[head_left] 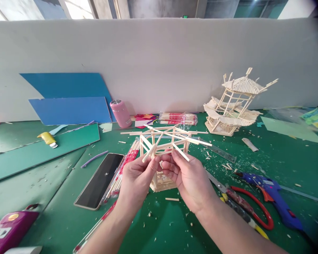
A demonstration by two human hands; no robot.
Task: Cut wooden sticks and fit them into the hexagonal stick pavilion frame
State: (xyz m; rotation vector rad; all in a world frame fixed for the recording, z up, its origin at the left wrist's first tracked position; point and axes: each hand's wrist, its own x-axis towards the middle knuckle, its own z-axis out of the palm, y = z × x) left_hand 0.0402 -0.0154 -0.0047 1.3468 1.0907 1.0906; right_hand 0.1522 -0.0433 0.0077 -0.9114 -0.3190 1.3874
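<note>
Surface (161,233), green, strewn with pale chips. Left of the left grip (136,180): one phone (100,180); just beside it, a packet of sticks (127,165). Farther left: one green board (55,151). Nearer the wearer, between the grips: one loose stick (172,199). Right of the right grip (192,180): scissors (243,204) (red-handled); one blue glue gun (277,197). Beyond both grips: one pink canister (121,114); one stick-built pagoda (229,119), toward the right; one ruler (222,153), nearer.

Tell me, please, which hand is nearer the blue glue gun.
Right: the right hand is left of the blue glue gun; the left hand is farther away on that side.
</note>
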